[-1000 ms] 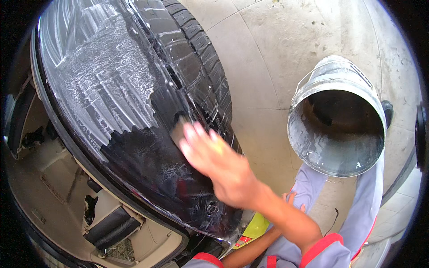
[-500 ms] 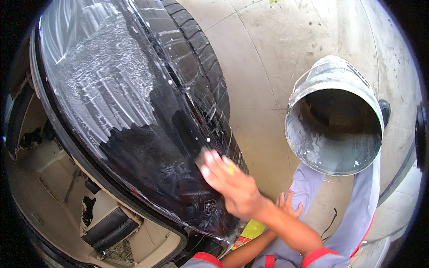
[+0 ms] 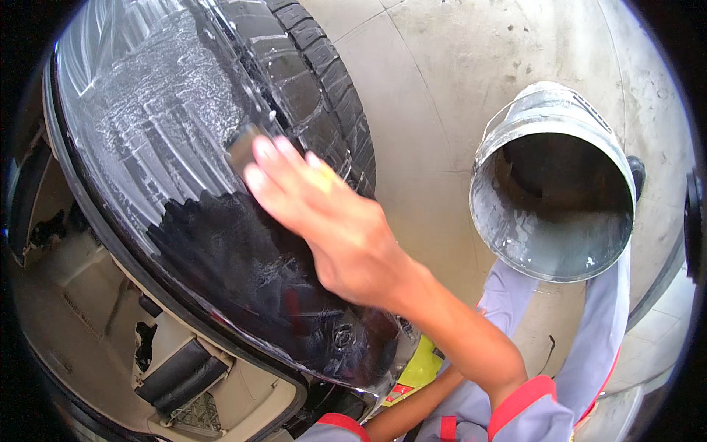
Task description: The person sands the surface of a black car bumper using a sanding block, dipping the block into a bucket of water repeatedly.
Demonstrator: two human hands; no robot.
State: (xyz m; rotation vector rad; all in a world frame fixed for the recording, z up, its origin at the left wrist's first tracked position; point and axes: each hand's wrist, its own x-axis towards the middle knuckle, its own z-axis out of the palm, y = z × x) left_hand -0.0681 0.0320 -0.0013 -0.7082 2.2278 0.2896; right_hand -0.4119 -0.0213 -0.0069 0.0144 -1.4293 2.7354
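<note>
My right hand (image 3: 317, 210) reaches over a black car panel (image 3: 228, 258), fingers closed on a flat grey-brown pad (image 3: 243, 149). The pad lies against the panel near its wheel-side edge, beside a streaked coat of white slurry (image 3: 155, 110). What the pad is made of cannot be made out. A bit of yellow shows among the fingers. The panel nearer to me is dark and wet, with a few faint smears. My left forearm (image 3: 416, 409) passes beneath the right one; the left hand is almost wholly hidden behind it, near my trouser leg.
A tyre (image 3: 324, 88) runs along the panel's right side. On the tiled floor a smeared bucket (image 3: 552, 269) leans its wide mouth toward me, dark inside. At left lies the open car interior (image 3: 88, 302) with beige trim. A yellow-green item (image 3: 420, 366) sits below the panel's near corner.
My right hand has moved up and to the left with the pad, from the dark area to the slurry's edge. The left hand, resting on my leg before, is now mostly covered by the right forearm.
</note>
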